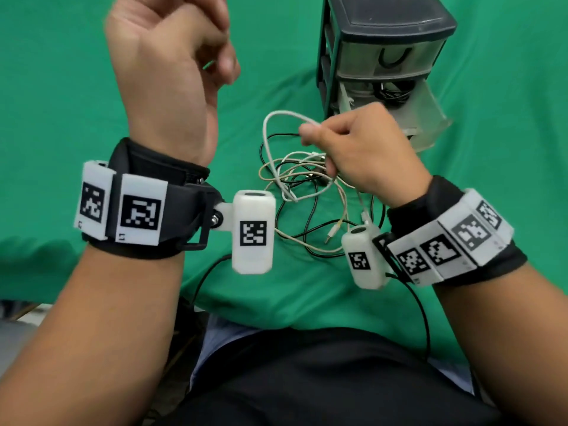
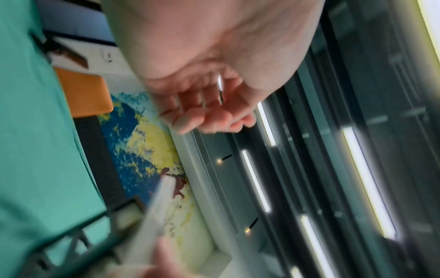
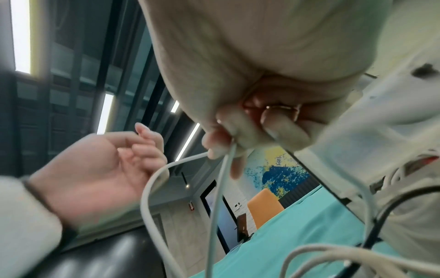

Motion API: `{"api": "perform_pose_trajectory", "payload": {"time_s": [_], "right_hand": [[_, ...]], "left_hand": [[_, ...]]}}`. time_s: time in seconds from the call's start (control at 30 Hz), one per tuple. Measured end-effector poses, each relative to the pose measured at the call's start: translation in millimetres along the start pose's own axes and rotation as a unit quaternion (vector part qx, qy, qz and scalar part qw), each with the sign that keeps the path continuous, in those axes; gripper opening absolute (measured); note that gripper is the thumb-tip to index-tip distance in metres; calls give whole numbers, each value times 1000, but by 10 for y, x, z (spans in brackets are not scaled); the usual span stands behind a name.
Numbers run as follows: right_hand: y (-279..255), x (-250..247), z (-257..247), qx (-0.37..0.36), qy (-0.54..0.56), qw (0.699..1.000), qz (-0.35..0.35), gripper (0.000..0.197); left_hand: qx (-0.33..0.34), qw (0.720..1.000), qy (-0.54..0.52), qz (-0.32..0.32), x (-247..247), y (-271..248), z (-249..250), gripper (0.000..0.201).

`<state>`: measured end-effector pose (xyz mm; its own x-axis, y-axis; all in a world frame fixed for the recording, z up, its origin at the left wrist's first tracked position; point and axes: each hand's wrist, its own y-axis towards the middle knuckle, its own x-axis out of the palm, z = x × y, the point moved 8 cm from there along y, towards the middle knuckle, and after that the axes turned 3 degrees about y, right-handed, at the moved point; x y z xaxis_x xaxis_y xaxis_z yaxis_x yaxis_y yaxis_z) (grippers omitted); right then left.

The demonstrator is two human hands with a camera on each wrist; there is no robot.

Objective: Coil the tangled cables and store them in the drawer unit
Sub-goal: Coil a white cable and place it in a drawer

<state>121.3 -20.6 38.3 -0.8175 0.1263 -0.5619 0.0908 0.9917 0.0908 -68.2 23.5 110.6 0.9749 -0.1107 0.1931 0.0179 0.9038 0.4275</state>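
Note:
A tangle of white and black cables [image 1: 307,192] lies on the green cloth in front of me. My right hand [image 1: 319,146] pinches a loop of the white cable [image 1: 276,124] between thumb and forefinger, lifted above the tangle; in the right wrist view its fingers [image 3: 221,135] grip the white cable [image 3: 152,184]. My left hand [image 1: 221,56] is raised at the upper left, blurred, fingers loosely curled and holding nothing; the left hand [image 3: 133,154] looks the same from below. The dark-framed drawer unit [image 1: 384,32] stands behind the right hand, and its open drawer [image 1: 424,118] holds coiled black cables [image 1: 390,90].
The green cloth [image 1: 76,118] covers the whole table and drapes over its near edge by my lap. A black cord [image 1: 425,318] runs down from the right wrist camera. An orange chair [image 3: 264,206] stands beyond the table.

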Motion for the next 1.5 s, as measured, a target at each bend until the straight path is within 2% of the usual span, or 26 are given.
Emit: {"api": "perform_pose_trajectory", "payload": {"time_s": [0.07,0.17,0.27,0.33,0.43,0.57,0.67,0.73,0.8,0.83,0.9,1.0,1.17,1.23,1.3,1.4,1.5], "right_hand": [[18,-144,9,-2,40,998,45,34],[33,-271,36,1,100,991,86,37],[17,-279,7,-6,167,983,82,37],[-10,-315,-59,-36,184,979,85,34],[-70,-577,-144,-81,180,969,148,32],[-168,-1074,-196,-129,212,925,286,27],[-90,-1445,132,-69,221,894,383,36],[12,-1744,614,-17,177,893,413,47],[62,-1934,918,12,164,908,385,61],[32,-1927,847,5,143,923,358,55],[-116,-1744,471,24,64,943,326,17],[-221,-1592,167,16,-16,949,313,23],[-386,-1486,-130,-55,-57,937,341,35],[-397,-1258,-371,-146,-45,948,280,29],[-338,-984,-500,-203,-28,963,176,26],[-215,-605,-422,-153,-30,987,44,37],[-189,-444,-288,-100,5,995,2,40]], "left_hand": [[0,996,74,-52,136,-89,-5,26],[-39,957,232,-172,356,-258,-299,19],[-115,934,242,-238,435,-405,-593,35],[-125,925,235,-271,490,-473,-651,33],[-115,923,256,-264,450,-435,-652,14],[-100,925,289,-224,321,-339,-737,17],[-109,918,318,-208,239,-301,-910,20],[-122,910,334,-214,221,-285,-1022,22],[-115,908,344,-209,216,-257,-1047,21],[-101,914,340,-197,209,-230,-1019,20],[-66,933,316,-160,208,-175,-908,22],[7,943,305,-135,288,-134,-722,23],[80,920,342,-174,569,-163,-490,25],[83,915,340,-201,690,-197,-449,27],[80,917,319,-223,792,-247,-416,28],[84,933,263,-230,875,-315,-363,26],[70,937,264,-217,860,-358,-378,16]]}}
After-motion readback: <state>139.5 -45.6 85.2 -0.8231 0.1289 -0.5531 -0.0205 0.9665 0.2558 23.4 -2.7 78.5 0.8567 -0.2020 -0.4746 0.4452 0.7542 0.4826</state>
